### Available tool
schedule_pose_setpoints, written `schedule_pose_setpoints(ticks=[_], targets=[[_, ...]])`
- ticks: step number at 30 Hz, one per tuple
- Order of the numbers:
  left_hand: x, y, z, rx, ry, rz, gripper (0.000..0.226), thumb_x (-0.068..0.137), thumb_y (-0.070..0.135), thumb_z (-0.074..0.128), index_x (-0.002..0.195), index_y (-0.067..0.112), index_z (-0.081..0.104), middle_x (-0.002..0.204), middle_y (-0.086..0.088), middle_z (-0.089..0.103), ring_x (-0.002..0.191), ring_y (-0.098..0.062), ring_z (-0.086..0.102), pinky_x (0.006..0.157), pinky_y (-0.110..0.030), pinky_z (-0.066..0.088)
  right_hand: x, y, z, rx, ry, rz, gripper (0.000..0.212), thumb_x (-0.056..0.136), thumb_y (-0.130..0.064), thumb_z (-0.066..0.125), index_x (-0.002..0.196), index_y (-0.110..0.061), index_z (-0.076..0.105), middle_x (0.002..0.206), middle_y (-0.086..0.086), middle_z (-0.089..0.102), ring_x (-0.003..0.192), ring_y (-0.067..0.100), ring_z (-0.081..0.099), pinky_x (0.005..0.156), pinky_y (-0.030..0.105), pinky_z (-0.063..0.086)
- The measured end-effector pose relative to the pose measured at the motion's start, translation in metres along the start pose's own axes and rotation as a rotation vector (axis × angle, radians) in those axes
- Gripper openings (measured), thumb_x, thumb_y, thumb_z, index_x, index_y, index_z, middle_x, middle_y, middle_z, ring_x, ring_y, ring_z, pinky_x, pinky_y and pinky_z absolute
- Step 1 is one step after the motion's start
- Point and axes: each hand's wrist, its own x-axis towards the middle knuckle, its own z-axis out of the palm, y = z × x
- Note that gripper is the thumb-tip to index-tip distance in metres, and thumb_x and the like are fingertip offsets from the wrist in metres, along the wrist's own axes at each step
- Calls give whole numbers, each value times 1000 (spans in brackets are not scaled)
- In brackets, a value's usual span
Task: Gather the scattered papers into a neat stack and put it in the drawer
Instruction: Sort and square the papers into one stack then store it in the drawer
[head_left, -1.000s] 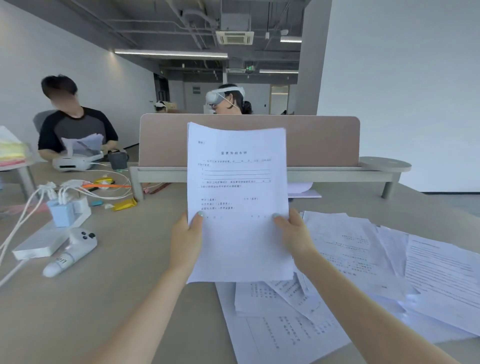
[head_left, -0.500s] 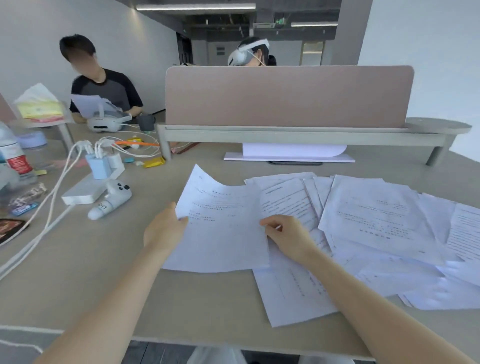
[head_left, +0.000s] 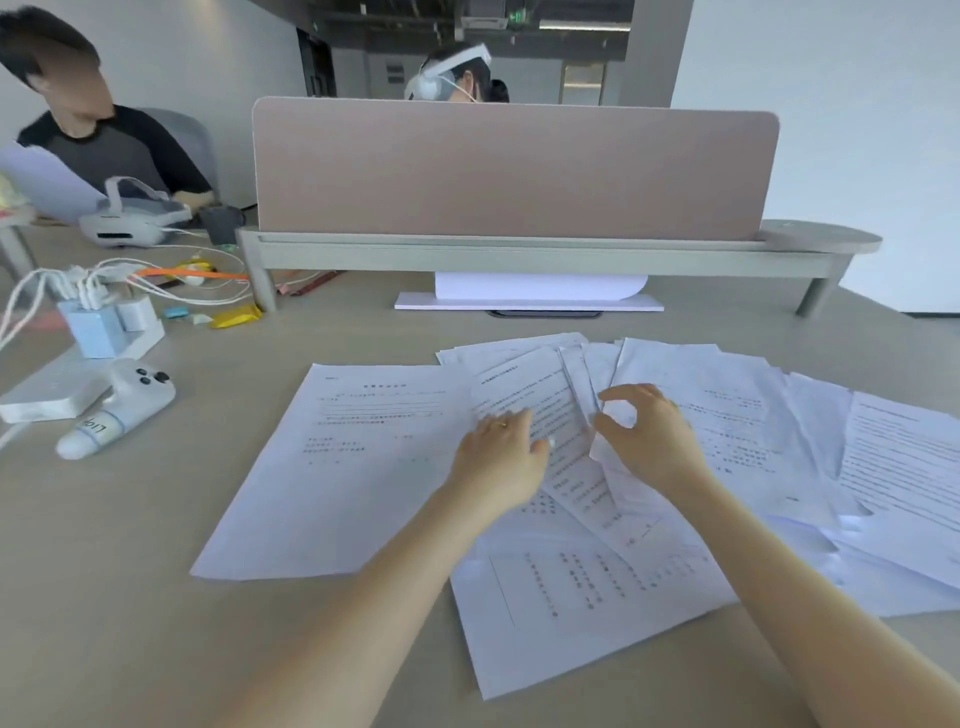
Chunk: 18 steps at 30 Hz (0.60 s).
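One printed sheet (head_left: 337, 467) lies flat on the desk, left of the pile. Many white printed papers (head_left: 737, 415) overlap in a loose fan across the middle and right of the desk, and a large sheet (head_left: 571, 597) reaches the front edge. My left hand (head_left: 498, 457) rests palm down on the pile's left side, fingers spread, holding nothing. My right hand (head_left: 644, 436) is just right of it, thumb and forefinger curled around the raised edge of a sheet in the pile. No drawer is in view.
A pink divider panel (head_left: 514, 166) on a low shelf (head_left: 519, 254) crosses the desk's back. At left lie a white controller (head_left: 119, 410), a power strip with chargers (head_left: 98, 322) and cables. One person sits at far left and another behind the divider.
Both hands held one sheet upright, lowered it, and it now lies flat at left. Both hands have let go and moved right onto the pile, where the right hand pinches a sheet.
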Motion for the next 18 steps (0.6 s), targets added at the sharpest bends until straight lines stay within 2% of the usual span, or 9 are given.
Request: schedule_pose_setpoints(ticks=[3, 5, 7, 8, 9, 10, 13, 15, 18], targets=[[20, 30, 13, -417, -79, -142, 56, 98, 36, 29, 148, 14, 19, 156, -7, 25, 141, -24, 27, 102, -34, 29, 9, 32, -19, -190, 91, 117, 46, 89, -43, 50, 132, -26, 49, 146, -3, 40, 135, 23, 33, 113, 45, 17], [38, 42, 19, -645, -58, -252, 56, 96, 37, 34, 146, 14, 27, 147, -6, 39, 134, -25, 38, 95, -34, 37, 14, 61, -29, -304, 68, 251, 56, 90, -49, 44, 140, -26, 38, 154, -3, 29, 144, 22, 18, 115, 53, 6], [56, 50, 22, -979, -80, -326, 36, 93, 32, 43, 122, 11, 52, 107, -3, 58, 105, -21, 56, 80, -29, 43, 17, 83, -38, -389, -32, 403, 61, 89, -54, 36, 143, -25, 32, 156, -2, 24, 145, 24, 14, 114, 56, 7], [63, 55, 24, -1150, -89, -357, 21, 92, 25, 46, 103, 13, 59, 90, 0, 57, 88, -17, 58, 74, -27, 45, 19, 89, -41, -405, -57, 440, 61, 89, -56, 34, 141, -24, 34, 154, -1, 27, 144, 25, 17, 113, 56, 11], [70, 59, 26, -1280, -93, -383, 14, 92, 19, 47, 91, 13, 60, 82, 1, 57, 76, -14, 56, 69, -26, 45, 20, 92, -43, -409, -61, 450, 60, 88, -56, 32, 139, -23, 36, 153, -1, 29, 142, 25, 20, 112, 54, 14], [76, 62, 29, -1357, -99, -409, 13, 91, 15, 48, 89, 13, 61, 80, -1, 59, 70, -15, 56, 66, -26, 46, 21, 92, -44, -410, -63, 442, 59, 88, -56, 32, 138, -24, 37, 152, -2, 30, 142, 25, 21, 111, 52, 15], [88, 73, 39, -1305, -114, -425, 12, 89, 16, 49, 92, 12, 60, 78, -5, 63, 65, -17, 61, 64, -25, 49, 22, 87, -44, -408, -106, 377, 59, 90, -55, 32, 142, -27, 34, 155, -5, 25, 144, 21, 16, 112, 48, 12], [91, 79, 47, -1186, -111, -418, 18, 87, 17, 52, 101, 8, 60, 92, -10, 66, 82, -21, 66, 77, -30, 53, 22, 87, -45, -370, -123, 321, 61, 89, -54, 36, 144, -29, 31, 157, -8, 22, 145, 17, 15, 113, 44, 11], [86, 83, 55, -1006, -51, -354, 43, 84, 3, 44, 126, 8, 47, 122, -12, 59, 106, -28, 58, 92, -38, 46, 23, 87, -46, -228, -92, 252, 58, 88, -50, 45, 141, -29, 38, 153, -8, 32, 141, 16, 27, 111, 38, 16]])
